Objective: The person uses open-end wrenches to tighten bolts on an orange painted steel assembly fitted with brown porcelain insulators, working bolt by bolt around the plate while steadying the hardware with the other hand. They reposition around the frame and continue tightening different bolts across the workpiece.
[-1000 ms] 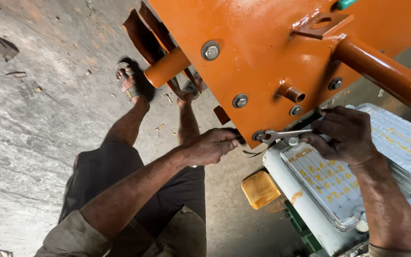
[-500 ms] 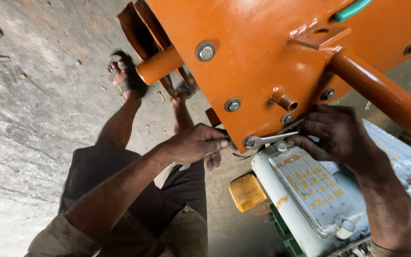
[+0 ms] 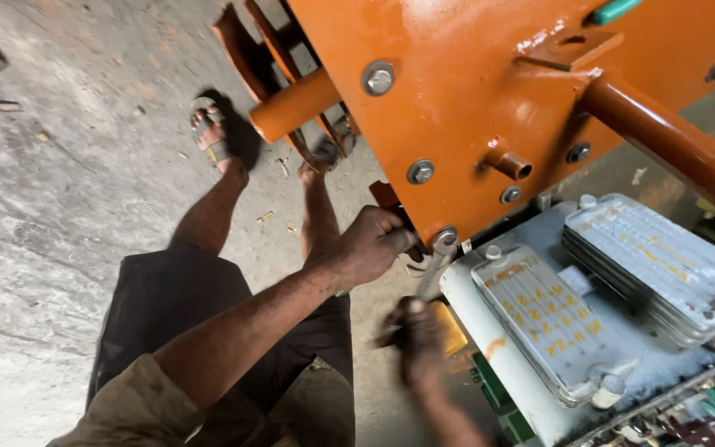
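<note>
Steel spanner (image 3: 430, 269) swung down since before, right hand (image 3: 414, 333) grip clenched on it, left hand (image 3: 371, 245) clenched behind panel (image 3: 457, 108).

A large metal plate (image 3: 473, 99) hung over the floor (image 3: 59, 190), with a pipe stub (image 3: 295, 106) jutting from its left edge. At the plate's lower corner sat a bolt (image 3: 446, 238), with a spanner (image 3: 430, 269) on it slanting down and left. The left hand (image 3: 371, 246) pressed the corner just left of the bolt; the right hand (image 3: 411, 327) gripped the spanner's lower end. A finned motor housing (image 3: 614, 281) lay below and right of the plate.
</note>
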### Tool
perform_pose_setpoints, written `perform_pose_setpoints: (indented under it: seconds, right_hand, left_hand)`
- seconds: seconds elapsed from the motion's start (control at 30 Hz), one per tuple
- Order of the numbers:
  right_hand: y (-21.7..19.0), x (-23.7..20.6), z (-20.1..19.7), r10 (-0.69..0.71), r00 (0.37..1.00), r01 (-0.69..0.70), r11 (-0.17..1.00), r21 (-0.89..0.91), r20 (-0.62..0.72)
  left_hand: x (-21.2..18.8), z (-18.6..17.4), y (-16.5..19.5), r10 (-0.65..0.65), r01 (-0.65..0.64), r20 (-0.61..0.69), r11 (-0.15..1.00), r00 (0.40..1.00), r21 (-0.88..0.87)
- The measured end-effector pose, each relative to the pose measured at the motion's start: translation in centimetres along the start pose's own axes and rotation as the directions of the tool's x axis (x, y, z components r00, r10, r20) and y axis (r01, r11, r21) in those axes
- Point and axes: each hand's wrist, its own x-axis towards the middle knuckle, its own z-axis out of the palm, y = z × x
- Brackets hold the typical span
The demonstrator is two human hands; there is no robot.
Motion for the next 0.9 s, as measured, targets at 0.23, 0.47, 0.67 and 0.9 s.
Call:
perform_pose_setpoints:
  seconds: [0.23,0.47,0.67,0.9]
  right_hand:
    - [0.4,-5.4,7.3,-0.033,0.923,-0.325,0.47,0.82,0.384]
    - [6.5,0.5,-3.9,-0.377,0.831,0.453,0.885,-0.105,0.41]
    - [-4.0,12.7,-22.2,-0.576,0.492,0.779,-0.042,-0.625,0.652]
    - [-11.5,10.6,-13.7,-0.457,0.421,0.831,-0.152,-0.535,0.784]
  left_hand:
    - [-5.3,1.5,9.0,0.098,-0.147,-0.181,0.948,0.979,-0.283]
    - [-0.5,1.1,4.7,-0.23,0.229,-0.099,0.973,0.968,-0.024]
    - [-0.8,1.3,1.5,-0.196,0.188,-0.209,0.98,0.958,-0.057]
    - [-1.0,-0.6,1.0,-0.183,0.177,-0.002,0.958,0.983,-0.223]
